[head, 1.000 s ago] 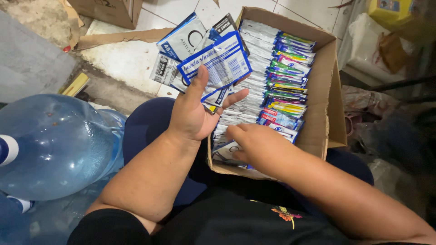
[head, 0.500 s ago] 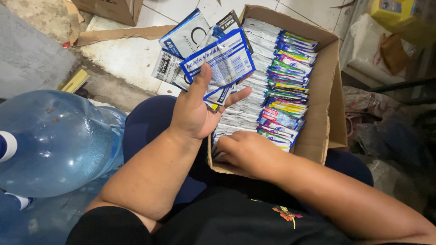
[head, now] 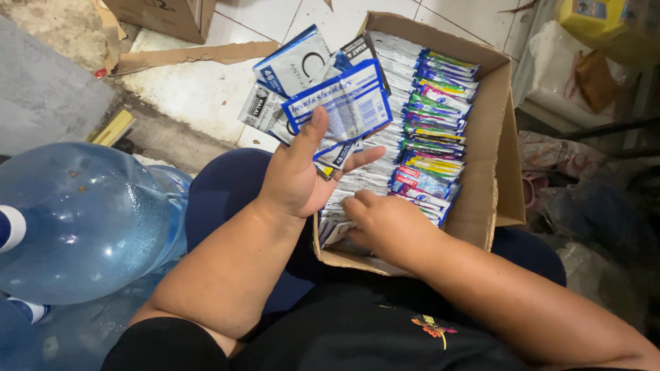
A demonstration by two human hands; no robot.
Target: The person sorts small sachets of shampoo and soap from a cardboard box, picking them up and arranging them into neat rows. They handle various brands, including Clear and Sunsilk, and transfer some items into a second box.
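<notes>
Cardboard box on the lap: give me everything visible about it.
The cardboard box is brown corrugated card, open at the top, with worn, bent walls and a torn near edge. It rests tilted on the person's lap, over the dark blue trousers. Inside, flat sachets stand packed on edge in rows: silvery white ones on the left, colourful ones on the right. The right hand reaches into its near end among the sachets. The left hand holds a fan of blue and white sachets above its left wall.

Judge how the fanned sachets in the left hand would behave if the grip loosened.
The sachets look thin, flat and glossy, so they would probably slide apart. The left hand pins them with only its thumb. They seem light and bendy, likely to flutter into the cardboard box.
</notes>
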